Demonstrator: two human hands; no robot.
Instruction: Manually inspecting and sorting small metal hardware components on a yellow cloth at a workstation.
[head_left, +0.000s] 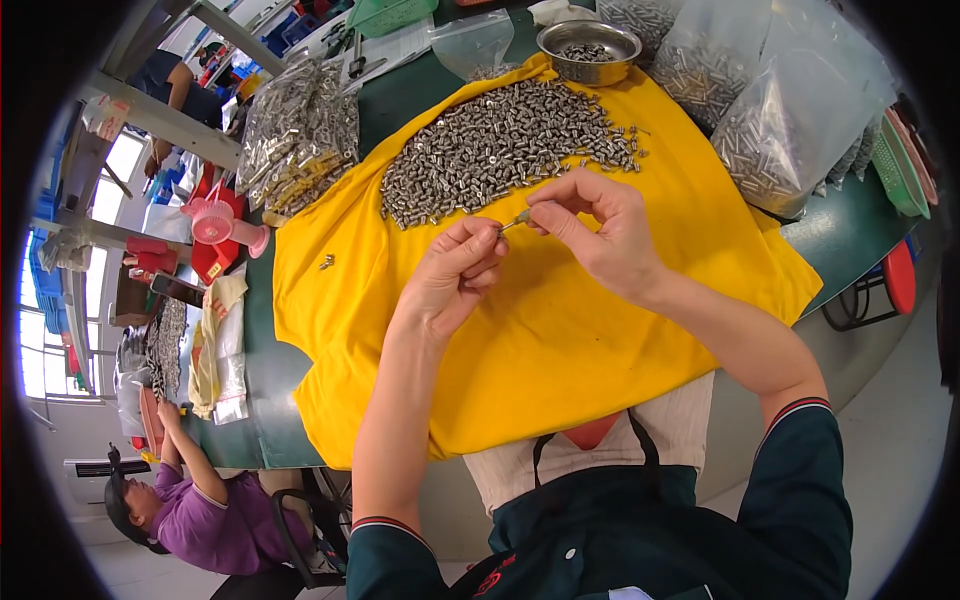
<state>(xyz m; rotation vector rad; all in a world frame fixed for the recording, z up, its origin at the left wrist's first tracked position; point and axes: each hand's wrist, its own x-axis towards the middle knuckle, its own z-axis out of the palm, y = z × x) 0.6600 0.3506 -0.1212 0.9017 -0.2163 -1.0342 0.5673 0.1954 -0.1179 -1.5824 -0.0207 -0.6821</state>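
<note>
Both hands meet above a yellow cloth (560, 320). My left hand (452, 275) is closed, its thumb and forefinger pinching a tiny metal part whose shape is mostly hidden. Between the fingertips of my right hand (605, 235) is a thin, pin-like tool with a grey-green grip (520, 217). Its slim end points left and reaches the fingers of my left hand. Just beyond the hands, a wide pile of small shiny metal cylinders (500, 140) covers the far part of the cloth. A few loose metal pieces (327, 262) lie apart on the cloth's left side.
A steel bowl (590, 70) with small parts stands behind the pile. Clear bags of metal parts (770, 140) crowd the right; another bulging bag (300, 130) lies left. Beside it is a pink fan (215, 222). A co-worker in purple (225, 520) sits at the left.
</note>
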